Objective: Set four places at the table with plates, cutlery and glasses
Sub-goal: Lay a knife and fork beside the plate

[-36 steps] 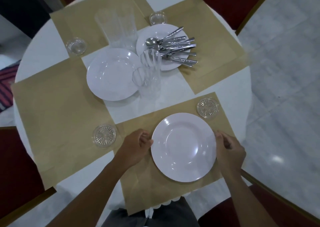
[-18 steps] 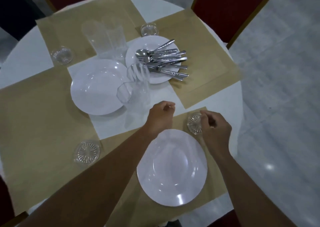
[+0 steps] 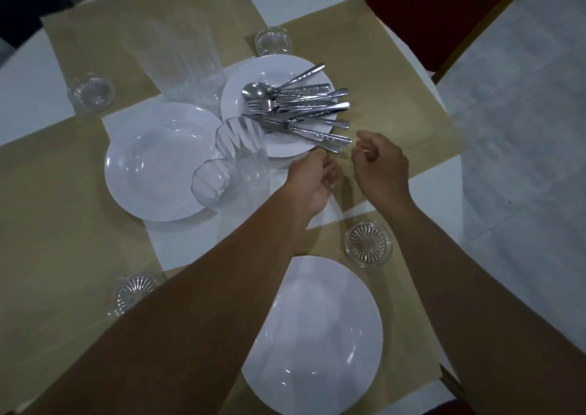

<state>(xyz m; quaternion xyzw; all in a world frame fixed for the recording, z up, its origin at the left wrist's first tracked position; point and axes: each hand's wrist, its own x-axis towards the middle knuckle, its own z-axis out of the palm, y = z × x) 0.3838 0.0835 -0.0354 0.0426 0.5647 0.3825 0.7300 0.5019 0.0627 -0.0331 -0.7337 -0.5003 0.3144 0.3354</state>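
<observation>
A white plate [image 3: 312, 335] lies on the near tan placemat [image 3: 409, 329], a glass coaster [image 3: 368, 244] just beyond it. Mid-table stands a plate stack [image 3: 279, 142] bearing a pile of cutlery [image 3: 296, 110]. Left of it lies another white plate [image 3: 158, 161]. Clear glasses [image 3: 236, 161] stand between them, taller ones [image 3: 184, 62] behind. My left hand [image 3: 312, 181] is loosely curled at the stack's near rim, holding nothing visible. My right hand [image 3: 379, 167] hovers by the cutlery handle tips, fingers curled, empty.
Tan placemats cover the round white table [image 3: 437, 192]. Glass coasters sit at the far left [image 3: 92, 92], far middle [image 3: 273, 42] and near left [image 3: 130, 292]. A red chair [image 3: 437, 8] stands at the back right, with grey floor beyond it.
Both hands left the near plate and reached forward to the cutlery plate. The view has shifted closer over the table.
</observation>
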